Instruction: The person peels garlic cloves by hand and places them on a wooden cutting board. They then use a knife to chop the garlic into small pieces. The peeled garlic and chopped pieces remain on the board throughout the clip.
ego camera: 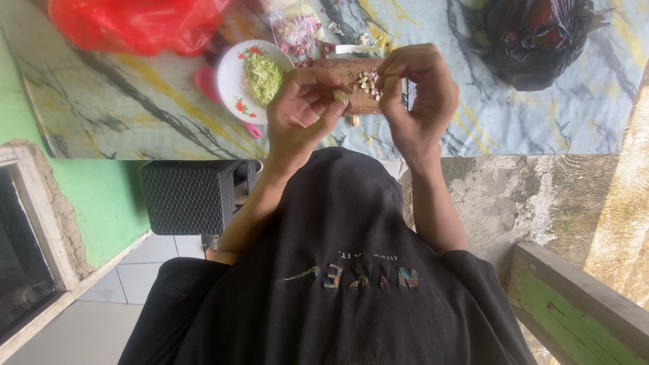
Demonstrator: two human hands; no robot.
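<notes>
Black cloth of the person's shirt point(338, 284) fills the near part of the head view, and both bare forearms rise from it toward the counter point(135, 108), which wears a marbled grey and yellow covering. Left hand point(301, 108) has its fingers curled, thumb and forefinger pinching a small pale clove of garlic point(341, 96) just above the counter's near edge. Right hand point(416, 91) is close beside it, fingers bent in and its fingertips drawn together at the same clove, so the two hands almost touch; whether the right fingers actually press on the clove I cannot tell. Just behind the hands lies a wooden cutting board point(351, 78) with a small heap of chopped pale pieces point(368, 81) on it. Left of the board, touching the left hand's outline, sits a white plate with red flowers point(233, 78) bearing a mound of shredded green vegetable point(262, 76). Farther back, papery peelings point(304, 34) are scattered near the far edge. A red plastic bag point(135, 23) occupies the far left corner, and a dark plastic bag point(537, 40) rests toward the far right. Below the counter's near edge stands a black woven stool point(189, 196).
</notes>
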